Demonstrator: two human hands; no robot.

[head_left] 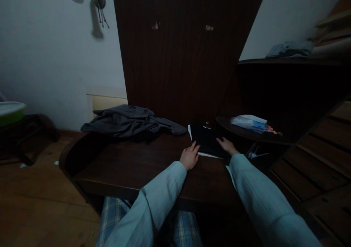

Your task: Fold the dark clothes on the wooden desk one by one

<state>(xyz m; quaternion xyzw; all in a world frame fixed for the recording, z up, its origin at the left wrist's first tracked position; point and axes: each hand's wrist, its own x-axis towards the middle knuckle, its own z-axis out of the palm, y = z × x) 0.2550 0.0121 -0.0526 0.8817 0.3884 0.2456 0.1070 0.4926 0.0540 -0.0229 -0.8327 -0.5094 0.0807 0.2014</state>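
A flat black folder or book (205, 139) lies on the dark wooden desk, with white paper edges showing at its left and front sides. My left hand (190, 157) rests at its front left corner, fingers spread and touching the edge. Across the right part of the black cover lies my right hand (227, 146), its visible fingers stretched out. Both hands seem to press on it rather than grip it. The dim light hides the detail of the cover.
A crumpled dark grey garment (131, 121) lies at the desk's back left. On a low shelf at right sits a clear and blue plastic packet (249, 122). Folded cloth (290, 49) rests higher up. A green basin (11, 113) stands on a stool at far left.
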